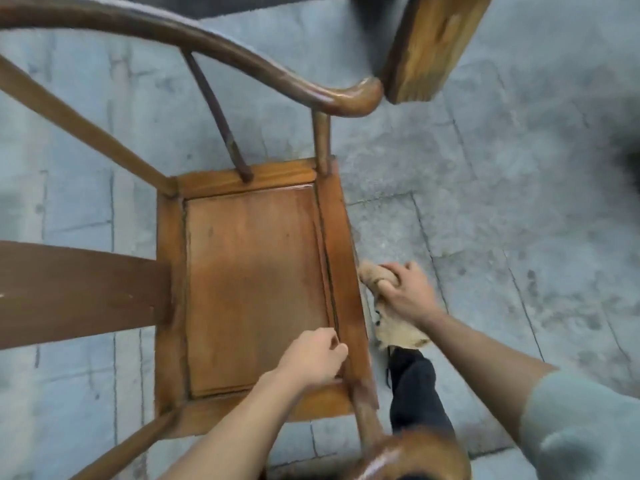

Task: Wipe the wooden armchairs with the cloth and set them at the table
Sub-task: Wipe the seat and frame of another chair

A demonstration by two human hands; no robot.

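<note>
Seen from above: wooden armchair point(256, 285) standing upright on the grey stone floor point(502, 188), seat panel filling the middle of the view, curved arm rail point(214, 46) sweeping from 10 o'clock across to 1 o'clock. Broad back splat point(79, 292) running out toward 9 o'clock. Corner of the counter point(433, 46) at 1 o'clock, just beside the rail's rounded end, touching or nearly so, cannot tell which.

Left hand point(317, 356) resting at 6 o'clock on the seat's right edge, fingers loosely curled against the frame, holding nothing, likely steadying the chair. Right hand point(403, 292) at 4 o'clock, below the seat edge on the outer side, closed in a fist around the cloth point(398, 332); tan, fuzzy fabric bunched out of the fist at both ends, pressed against or close to the side rail under the seat. Dark trouser leg point(415, 393) at 5 o'clock, next to the chair's front leg.

Judged as wiping the lower side frame, with setting at the counter not yet done.

Handling, as a guess: chair solid, stiff and probably heavy; polished rail glossy, so likely slick under a palm. Best taken with both hands on the arm rail near its posts, or under the seat frame, rather than by the thin slanted spindles. Cloth soft, light, limp; easy to wad, and apt to trail loose ends.
</note>
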